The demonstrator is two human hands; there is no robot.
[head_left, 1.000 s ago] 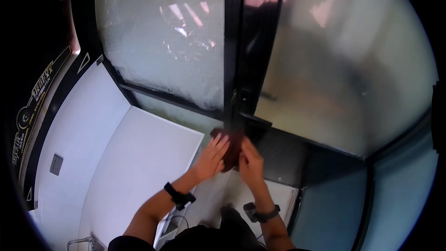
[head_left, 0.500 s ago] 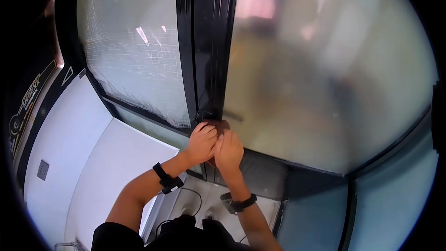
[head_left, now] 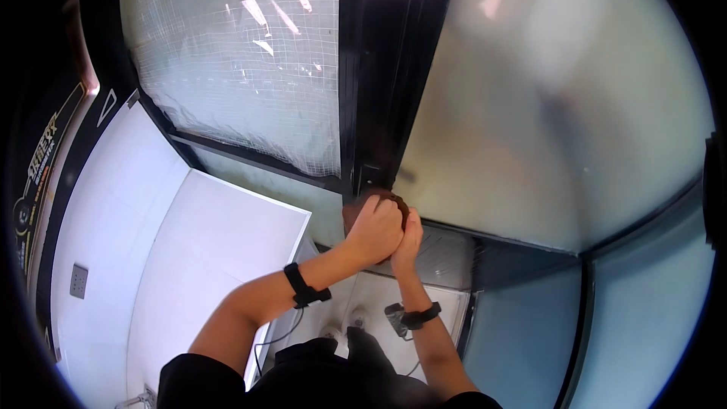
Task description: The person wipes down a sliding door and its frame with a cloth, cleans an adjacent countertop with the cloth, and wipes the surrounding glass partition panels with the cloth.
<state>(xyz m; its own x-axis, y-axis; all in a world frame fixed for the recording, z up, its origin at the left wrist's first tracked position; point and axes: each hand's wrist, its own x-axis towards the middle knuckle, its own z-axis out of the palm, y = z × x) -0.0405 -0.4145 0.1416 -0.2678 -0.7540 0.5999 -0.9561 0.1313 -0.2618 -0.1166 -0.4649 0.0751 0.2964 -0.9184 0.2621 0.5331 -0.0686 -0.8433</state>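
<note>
In the head view, a rounded reddish-brown object [head_left: 354,213] is held between both my hands, low in front of the black door frame [head_left: 382,106]. What kind of thing it is does not show clearly. My left hand [head_left: 376,229] lies across its near side with bent fingers closed on it. Against its right side, my right hand [head_left: 408,241] grips it, partly hidden behind the left. Black straps with small devices circle both wrists.
A frosted glass panel [head_left: 522,129] is right of the frame, and a panel covered in wrinkled film [head_left: 242,83] is left. The white counter [head_left: 227,235] stands at my left, beside a wall with a grey socket [head_left: 78,281]. My shoes are on the tiled floor below.
The view has shifted, with the door frame now farther right. More of the brown object shows, and my left hand has turned across it while my right hand has moved to its right side.
</note>
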